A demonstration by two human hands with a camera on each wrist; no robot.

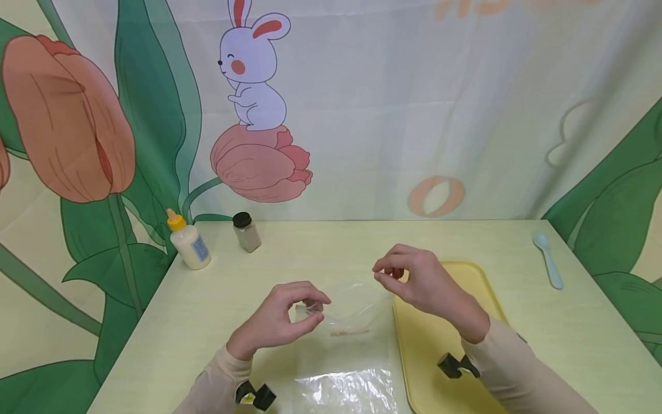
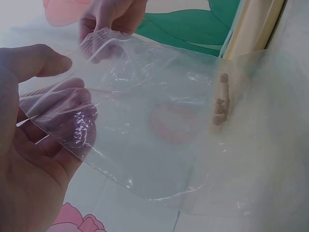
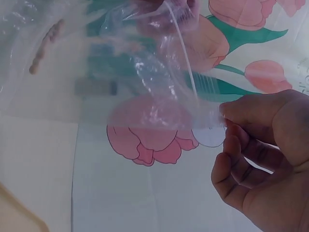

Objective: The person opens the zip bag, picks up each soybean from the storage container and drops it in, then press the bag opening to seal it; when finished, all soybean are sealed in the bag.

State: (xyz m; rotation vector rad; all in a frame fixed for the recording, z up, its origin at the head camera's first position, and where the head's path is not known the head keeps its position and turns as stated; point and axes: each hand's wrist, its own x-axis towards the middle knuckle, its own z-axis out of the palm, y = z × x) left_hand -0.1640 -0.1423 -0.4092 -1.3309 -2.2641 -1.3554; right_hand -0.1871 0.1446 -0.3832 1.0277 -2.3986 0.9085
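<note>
A clear zip bag [image 1: 357, 302] is stretched between both hands above the table, its ridged zip strip at the top. My right hand [image 1: 421, 282] pinches one top corner between thumb and index finger, as the right wrist view shows. At the other corner my left hand [image 1: 281, 313] holds the bag, its curled fingers [image 2: 79, 108] behind the film and its thumb in front. A short row of tan lumps [image 2: 221, 100] shows through the plastic, away from the zip. Nearer to me, shiny clear plastic [image 1: 349, 391] lies on the table.
A yellow tray [image 1: 429, 351] lies under the right forearm. At the back left stand a white bottle [image 1: 191, 247] with a yellow nozzle and a black-capped jar [image 1: 247, 233]. A light blue spoon [image 1: 548, 261] lies at the far right. A printed curtain hangs behind.
</note>
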